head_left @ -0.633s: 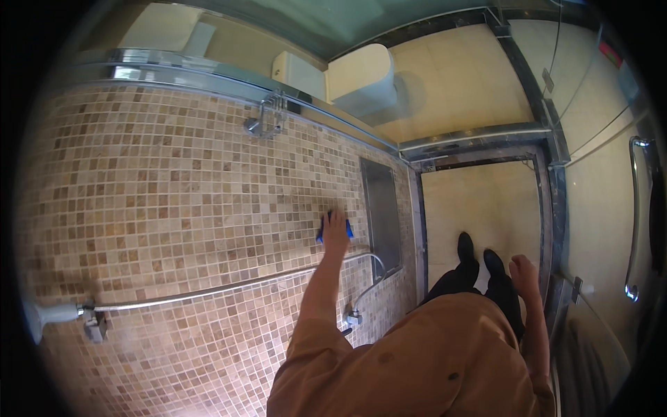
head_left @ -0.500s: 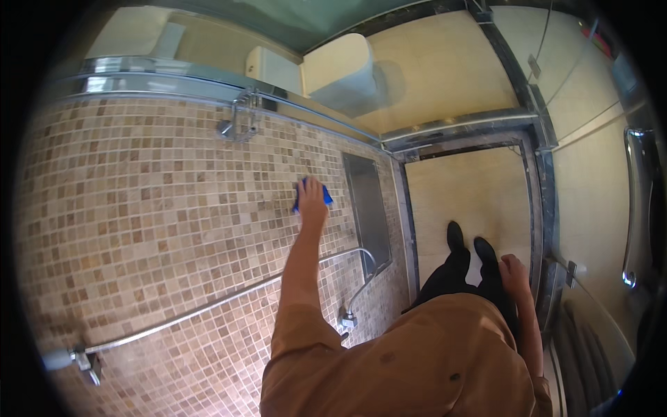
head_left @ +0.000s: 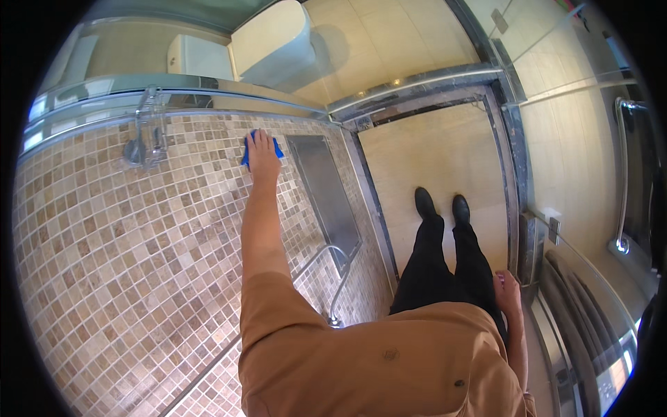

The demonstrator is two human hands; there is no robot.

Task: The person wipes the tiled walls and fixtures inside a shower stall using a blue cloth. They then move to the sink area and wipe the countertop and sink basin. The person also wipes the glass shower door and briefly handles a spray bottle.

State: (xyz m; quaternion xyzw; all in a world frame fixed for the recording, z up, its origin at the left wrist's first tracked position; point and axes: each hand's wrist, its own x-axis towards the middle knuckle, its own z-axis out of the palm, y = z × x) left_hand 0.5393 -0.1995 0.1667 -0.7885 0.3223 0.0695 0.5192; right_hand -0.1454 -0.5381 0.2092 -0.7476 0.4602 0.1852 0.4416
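Observation:
My left hand (head_left: pixel 263 158) reaches out to the mosaic-tiled wall (head_left: pixel 174 250) and presses a blue cloth (head_left: pixel 279 150) against it. Edges of the cloth stick out on both sides of the fingers. The hand is just left of a long grey recessed panel (head_left: pixel 316 184) in the tiles. My right hand (head_left: pixel 508 290) hangs low beside my right thigh with its fingers curled in. Whether anything is inside those fingers, I cannot make out.
A metal shower hose (head_left: pixel 340 288) loops along the wall under my left arm. A clear and chrome fitting (head_left: pixel 147 135) sticks out near the glass. Beyond it stands a white toilet (head_left: pixel 274 38). Dark stone sills (head_left: pixel 417 87) edge the floor. On the right are a chrome handle (head_left: pixel 620 174) and grey towels (head_left: pixel 577 306).
My left hand and the cloth have moved along the tiles toward the glass edge, closer to the panel's far end. The view has shifted right. My right hand still hangs by my thigh.

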